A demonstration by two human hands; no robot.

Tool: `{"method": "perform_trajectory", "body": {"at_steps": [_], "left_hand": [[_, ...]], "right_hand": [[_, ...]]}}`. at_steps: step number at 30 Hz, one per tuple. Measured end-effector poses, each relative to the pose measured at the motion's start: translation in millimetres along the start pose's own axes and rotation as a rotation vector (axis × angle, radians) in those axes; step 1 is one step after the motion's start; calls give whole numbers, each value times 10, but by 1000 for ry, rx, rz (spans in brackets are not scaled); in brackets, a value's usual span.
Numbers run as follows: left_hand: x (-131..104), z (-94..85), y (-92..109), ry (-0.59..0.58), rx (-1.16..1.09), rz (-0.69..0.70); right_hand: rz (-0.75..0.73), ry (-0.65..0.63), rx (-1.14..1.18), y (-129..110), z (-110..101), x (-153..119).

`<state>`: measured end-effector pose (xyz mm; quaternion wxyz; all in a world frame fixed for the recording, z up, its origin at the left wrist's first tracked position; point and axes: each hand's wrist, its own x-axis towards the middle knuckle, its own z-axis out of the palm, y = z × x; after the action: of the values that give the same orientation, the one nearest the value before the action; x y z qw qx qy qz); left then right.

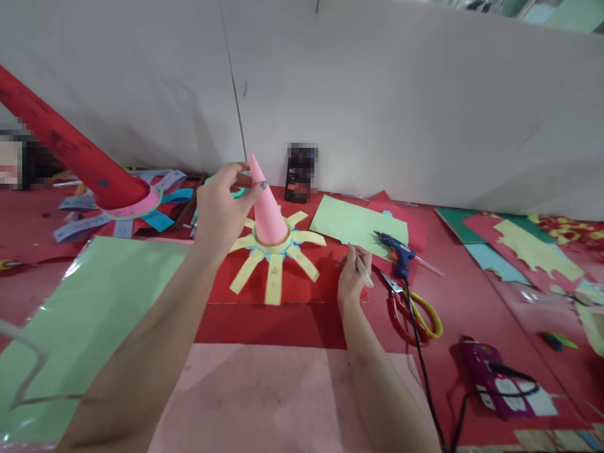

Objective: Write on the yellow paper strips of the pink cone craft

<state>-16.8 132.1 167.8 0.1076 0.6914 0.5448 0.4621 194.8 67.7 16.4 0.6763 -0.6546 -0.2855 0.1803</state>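
My left hand (224, 198) pinches the upper part of a pink paper cone (270, 217) between thumb and fingers. The cone stands upright, leaning slightly left. Around its base, yellow paper strips (274, 280) spread out like petals over a light blue ring, and one strip bears a small drawn mark. Beneath lies a red sheet (311, 290). To the right of the strips, my right hand (353, 270) is closed around a pen with a whitish barrel (364, 272), held near the table surface.
On the right lie a blue glue gun (401, 253), red-and-yellow scissors (401, 308), a corded purple box (500, 380) and paper scraps (538, 251). A phone (301, 173) leans on the white wall. At left are a red cone (80, 138) and a green sheet (108, 302).
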Motion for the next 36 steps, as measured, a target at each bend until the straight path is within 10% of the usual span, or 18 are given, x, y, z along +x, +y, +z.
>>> {"method": "perform_trajectory", "body": {"at_steps": [9, 18, 36], "left_hand": [[-60, 16, -116, -201, -103, -2], [-117, 94, -52, -156, 150, -18], [-91, -39, 87, -109, -28, 29]], "right_hand": [[-47, -27, -31, -2, -5, -7], [-31, -30, -26, -9, 3, -12], [-48, -16, -15, 39, 7, 13]]}}
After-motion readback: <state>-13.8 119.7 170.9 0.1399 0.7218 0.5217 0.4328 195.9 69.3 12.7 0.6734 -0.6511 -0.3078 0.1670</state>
